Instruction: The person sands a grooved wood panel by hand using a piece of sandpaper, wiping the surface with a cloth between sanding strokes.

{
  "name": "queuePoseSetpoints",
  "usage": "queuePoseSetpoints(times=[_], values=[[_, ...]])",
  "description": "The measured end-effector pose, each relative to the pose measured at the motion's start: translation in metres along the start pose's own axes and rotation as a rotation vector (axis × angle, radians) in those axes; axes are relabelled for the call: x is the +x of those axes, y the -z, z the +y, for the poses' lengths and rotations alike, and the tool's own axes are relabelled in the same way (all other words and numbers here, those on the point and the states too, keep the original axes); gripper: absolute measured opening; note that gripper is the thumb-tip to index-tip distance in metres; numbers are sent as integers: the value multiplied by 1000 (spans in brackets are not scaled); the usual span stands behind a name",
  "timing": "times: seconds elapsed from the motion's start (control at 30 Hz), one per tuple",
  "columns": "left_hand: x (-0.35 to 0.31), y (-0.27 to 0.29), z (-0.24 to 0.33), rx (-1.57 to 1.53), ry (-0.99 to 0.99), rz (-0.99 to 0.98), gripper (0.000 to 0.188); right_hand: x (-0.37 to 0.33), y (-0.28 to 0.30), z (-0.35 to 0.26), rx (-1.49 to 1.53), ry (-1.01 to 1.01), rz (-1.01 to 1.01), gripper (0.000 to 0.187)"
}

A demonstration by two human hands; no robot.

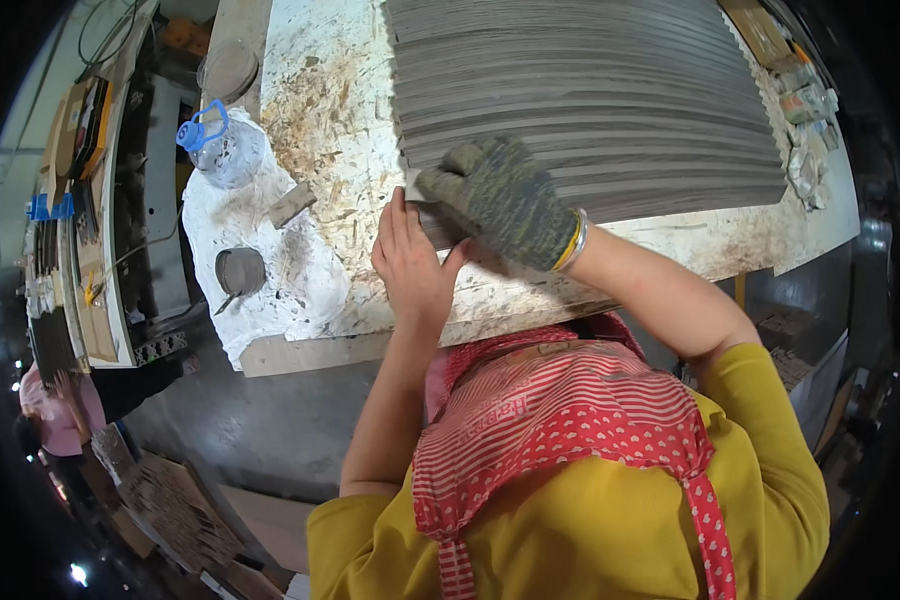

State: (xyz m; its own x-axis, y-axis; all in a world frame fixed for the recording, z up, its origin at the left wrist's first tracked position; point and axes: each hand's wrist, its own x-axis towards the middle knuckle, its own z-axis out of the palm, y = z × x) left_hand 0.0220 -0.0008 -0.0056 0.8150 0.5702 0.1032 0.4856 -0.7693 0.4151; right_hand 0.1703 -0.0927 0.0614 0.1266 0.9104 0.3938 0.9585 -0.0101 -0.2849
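Observation:
A large grey-brown panel (610,110) of ridged, wood-grained strips lies on the worktable. At its near left corner rests my bare left hand (415,268), fingers stretched along the edge and thumb spread apart. My right hand (500,200), in a dark speckled knit glove, bears on the panel just beside it with the fingers curled in. A small pale bit shows by its fingertips, but its kind is too hidden to tell. The gloved hand covers part of the corner.
Left of my hands, a stained white sheet (205,225) carries a clear jug (232,155) with a blue handle, a small grey block (292,205) and an open tin (240,271) of grey matter. Bottles and wrappers (810,140) line the right edge. A person in pink (65,410) is at far left.

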Motion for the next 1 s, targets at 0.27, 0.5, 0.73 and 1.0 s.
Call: queuePoseSetpoints(times=[0.27,0.5,0.73,1.0], values=[[-1,3,3,-7,1,-1,86,-12,9,-6,-104,-10,-36,48],[-3,3,-3,-17,6,8,91,-19,39,27,-245,-102,96,42],[0,2,3,-24,1,3,91,-56,34,17,-267,25,-92,34],[-2,2,0,-60,25,29,84,-10,18,2,-160,27,-21,43]])
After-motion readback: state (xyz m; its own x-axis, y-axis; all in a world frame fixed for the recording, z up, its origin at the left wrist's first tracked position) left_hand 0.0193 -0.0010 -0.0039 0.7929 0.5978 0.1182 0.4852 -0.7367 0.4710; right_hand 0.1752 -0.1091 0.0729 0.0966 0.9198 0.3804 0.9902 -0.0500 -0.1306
